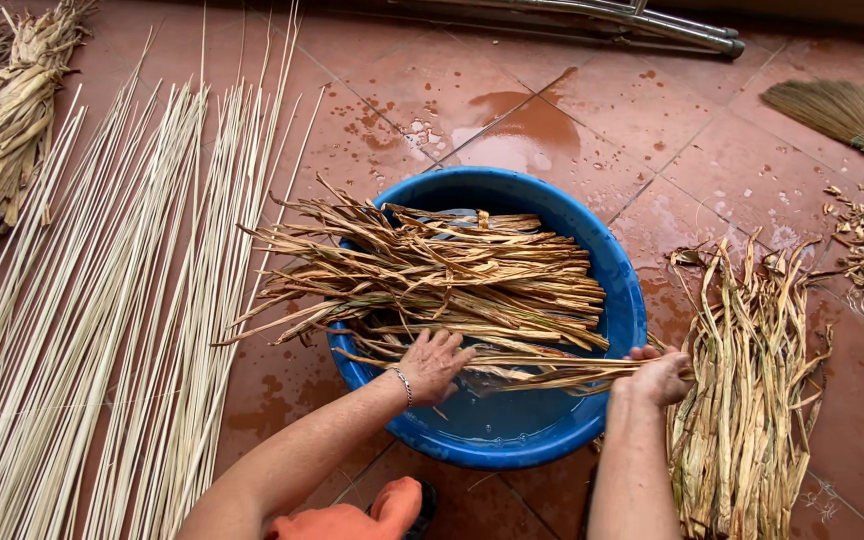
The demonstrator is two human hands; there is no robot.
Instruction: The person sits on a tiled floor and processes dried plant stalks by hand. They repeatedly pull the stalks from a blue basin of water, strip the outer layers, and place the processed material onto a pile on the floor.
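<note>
Both hands work the blue basin (620, 300) — left hand (434, 364) spread flat on soaked dried leaves (452, 275), right hand (658, 376) pinching a strand bundle (552, 372) — a dry pile (747, 400) waits at right.

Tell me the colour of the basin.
Blue; the basin shows best in the head view.

We see a terracotta tile floor (592, 130), wet in patches (puddles glint). A broom (847, 115) lies at its edge.
</note>
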